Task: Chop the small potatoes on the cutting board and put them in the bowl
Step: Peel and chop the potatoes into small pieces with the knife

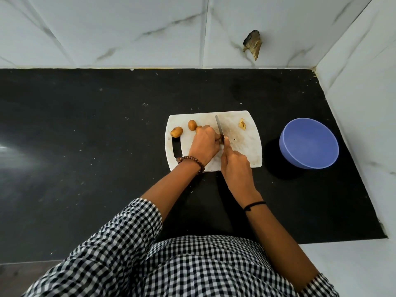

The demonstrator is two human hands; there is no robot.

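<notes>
Toward the right edge of the black desk (pixel 107 125) lies a white cutting board (pixel 244 146), its handle slot at the left end. The left hand (pixel 204 144) rests on the middle of the board with its fingers (pixel 209 130) curled down over a small potato (pixel 218 137), pinning it; only a sliver of that potato shows past the knuckles. The right hand (pixel 234 166) grips the knife (pixel 219 127). Its fingers are wrapped round the handle, which is hidden in the fist, and the forefinger is laid forward along the back of the blade. The blade points toward the far edge of the board and sits just beside the left fingertips, against the held potato.

Two whole potatoes (pixel 176 132) lie at the board's left end, one near the slot and one closer to the far edge. A third peeps out behind the left hand. A few cut pieces (pixel 242 124) sit near the board's far right corner.

A blue bowl (pixel 310 146) stands on the desk just right of the board, apart from it. A bead bracelet (pixel 191 160) circles the left wrist, and a black band (pixel 255 204) the right.
</notes>
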